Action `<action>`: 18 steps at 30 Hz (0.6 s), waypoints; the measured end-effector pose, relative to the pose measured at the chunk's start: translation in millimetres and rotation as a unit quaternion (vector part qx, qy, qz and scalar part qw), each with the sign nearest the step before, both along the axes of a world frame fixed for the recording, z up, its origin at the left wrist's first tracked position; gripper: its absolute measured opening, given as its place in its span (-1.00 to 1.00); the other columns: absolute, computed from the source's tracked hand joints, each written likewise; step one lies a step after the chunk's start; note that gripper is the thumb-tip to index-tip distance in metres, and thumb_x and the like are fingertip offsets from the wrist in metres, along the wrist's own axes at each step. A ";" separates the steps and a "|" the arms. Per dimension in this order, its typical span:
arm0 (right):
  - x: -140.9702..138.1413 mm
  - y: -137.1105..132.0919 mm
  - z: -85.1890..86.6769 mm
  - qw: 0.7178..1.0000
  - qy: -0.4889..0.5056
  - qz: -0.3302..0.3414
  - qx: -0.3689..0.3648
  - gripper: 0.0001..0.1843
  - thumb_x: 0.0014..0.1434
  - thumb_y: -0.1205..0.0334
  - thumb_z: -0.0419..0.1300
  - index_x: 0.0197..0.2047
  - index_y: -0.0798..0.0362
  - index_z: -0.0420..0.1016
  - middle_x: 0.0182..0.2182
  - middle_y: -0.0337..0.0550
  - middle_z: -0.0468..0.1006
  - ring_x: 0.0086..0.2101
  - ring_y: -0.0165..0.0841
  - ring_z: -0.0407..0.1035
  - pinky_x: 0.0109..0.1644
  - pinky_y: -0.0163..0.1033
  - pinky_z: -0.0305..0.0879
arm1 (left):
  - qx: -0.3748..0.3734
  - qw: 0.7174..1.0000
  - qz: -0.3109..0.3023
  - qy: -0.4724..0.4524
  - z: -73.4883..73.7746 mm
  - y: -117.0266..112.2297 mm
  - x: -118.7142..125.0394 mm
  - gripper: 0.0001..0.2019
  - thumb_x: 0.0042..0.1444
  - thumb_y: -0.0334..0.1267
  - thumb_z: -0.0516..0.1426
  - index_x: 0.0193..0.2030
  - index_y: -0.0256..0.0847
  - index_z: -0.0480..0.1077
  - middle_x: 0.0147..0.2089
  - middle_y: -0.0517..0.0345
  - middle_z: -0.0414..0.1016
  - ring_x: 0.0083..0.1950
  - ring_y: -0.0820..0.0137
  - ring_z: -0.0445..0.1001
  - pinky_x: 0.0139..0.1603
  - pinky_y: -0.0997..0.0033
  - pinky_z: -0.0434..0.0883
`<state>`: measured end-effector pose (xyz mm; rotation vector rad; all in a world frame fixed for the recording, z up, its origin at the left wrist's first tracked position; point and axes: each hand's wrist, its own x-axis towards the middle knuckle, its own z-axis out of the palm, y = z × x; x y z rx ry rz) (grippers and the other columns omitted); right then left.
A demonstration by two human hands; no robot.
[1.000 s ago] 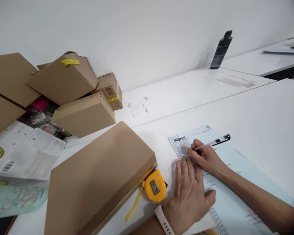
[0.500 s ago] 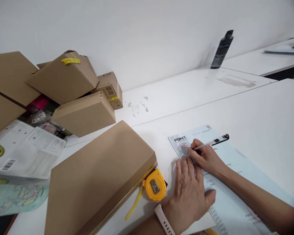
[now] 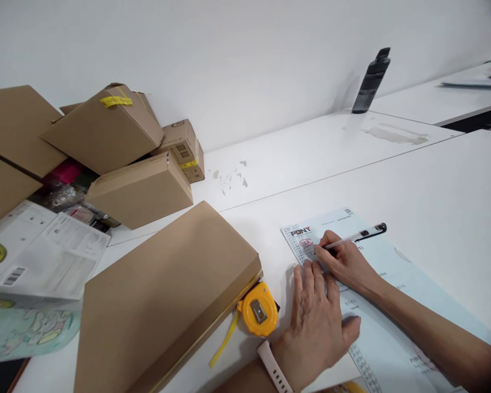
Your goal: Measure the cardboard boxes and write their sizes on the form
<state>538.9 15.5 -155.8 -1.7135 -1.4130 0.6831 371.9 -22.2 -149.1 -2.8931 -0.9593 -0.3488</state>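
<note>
My right hand (image 3: 346,263) grips a pen (image 3: 358,237) with its tip on the top left of a pale blue printed form (image 3: 393,284) lying on the white table. My left hand (image 3: 317,322) lies flat with fingers stretched out, pressing the form's left edge; a white watch band sits on that wrist. A yellow tape measure (image 3: 258,309) rests just left of my left hand, against the corner of a large flat cardboard box (image 3: 163,295).
Several cardboard boxes (image 3: 106,128) are piled at the back left against the wall, with printed cartons (image 3: 36,256) and packaged items beside them. A dark bottle (image 3: 370,82) stands at the wall on the far table. Another white table (image 3: 454,95) lies at the right.
The pen has shifted very slightly over the form; both hands stay in place.
</note>
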 end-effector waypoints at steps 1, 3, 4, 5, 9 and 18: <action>0.1 -0.1 -0.1 1.000 0.002 -0.001 0.001 -0.71 0.27 0.03 0.11 -0.44 -0.07 0.23 -0.67 -0.38 0.28 -0.61 -0.41 0.14 -0.50 -0.24 0.05 | 0.000 1.000 0.000 -0.001 -0.1 0.1 0.0 -0.28 0.43 0.12 -0.14 0.40 -0.57 0.17 0.38 -0.42 0.34 0.47 -0.05 0.22 0.45 -0.08 0.25; 0.4 -0.5 -0.4 1.000 0.001 0.000 0.005 -0.72 0.27 0.03 0.11 -0.44 -0.07 0.23 -0.66 -0.37 0.30 -0.60 -0.40 0.15 -0.49 -0.24 0.06 | 0.001 1.000 0.001 -0.002 -0.1 -0.1 0.1 -0.28 0.43 0.11 -0.14 0.41 -0.57 0.16 0.38 -0.42 0.33 0.47 -0.05 0.22 0.46 -0.07 0.25; 0.5 -0.7 -0.4 1.000 -0.002 0.002 0.006 -0.72 0.26 0.04 0.11 -0.44 -0.07 0.23 -0.65 -0.37 0.31 -0.60 -0.40 0.16 -0.48 -0.24 0.07 | 0.001 1.000 0.002 -0.001 0.1 -0.3 0.2 -0.27 0.43 0.11 -0.14 0.41 -0.57 0.15 0.39 -0.42 0.33 0.47 -0.04 0.22 0.46 -0.07 0.24; 0.6 -0.9 -0.4 1.000 -0.004 0.004 0.006 -0.72 0.26 0.04 0.11 -0.44 -0.07 0.23 -0.65 -0.37 0.31 -0.60 -0.40 0.15 -0.48 -0.24 0.07 | 0.002 1.000 0.002 0.000 0.4 -0.6 0.2 -0.27 0.43 0.11 -0.13 0.41 -0.57 0.16 0.39 -0.42 0.33 0.47 -0.04 0.22 0.46 -0.07 0.24; 0.1 -0.3 0.9 1.000 -0.005 -0.001 0.000 -0.73 0.24 0.03 0.11 -0.44 -0.07 0.24 -0.67 -0.39 0.27 -0.61 -0.40 0.13 -0.50 -0.24 0.05 | 0.000 1.000 0.002 0.004 2.0 -1.2 0.2 -0.27 0.43 0.11 -0.13 0.41 -0.57 0.16 0.38 -0.42 0.33 0.47 -0.04 0.22 0.46 -0.07 0.24; 0.1 0.2 2.3 1.000 -0.005 -0.010 0.000 -0.73 0.24 0.04 0.12 -0.44 -0.07 0.22 -0.68 -0.40 0.24 -0.61 -0.41 0.11 -0.50 -0.25 0.05 | -0.007 1.000 0.001 0.003 1.4 0.0 -0.2 -0.30 0.43 0.12 -0.14 0.37 -0.54 0.21 0.38 -0.42 0.34 0.48 -0.03 0.20 0.46 -0.08 0.23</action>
